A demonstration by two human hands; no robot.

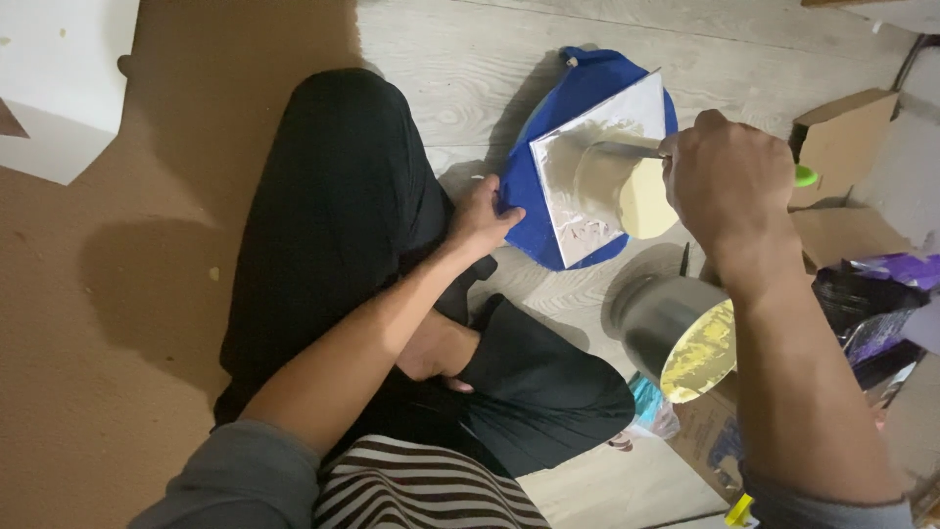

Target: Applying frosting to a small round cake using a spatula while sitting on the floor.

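Observation:
A round pale-yellow frosted cake [627, 191] stands on a silver square board [573, 211], which rests on a blue round turntable [524, 201] on the floor. My right hand [729, 186] is closed on a metal spatula [632, 149] with a green handle end [805, 176], its blade laid against the cake's side. My left hand [480, 217] grips the turntable's near edge. I sit cross-legged in black trousers [352, 245].
A steel bowl [676, 333] with yellow cream sits under my right forearm. Cardboard boxes [842, 137] and a purple-and-black bag [881, 294] lie at the right. A white box [59, 78] stands at the upper left on brown carpet [98, 343].

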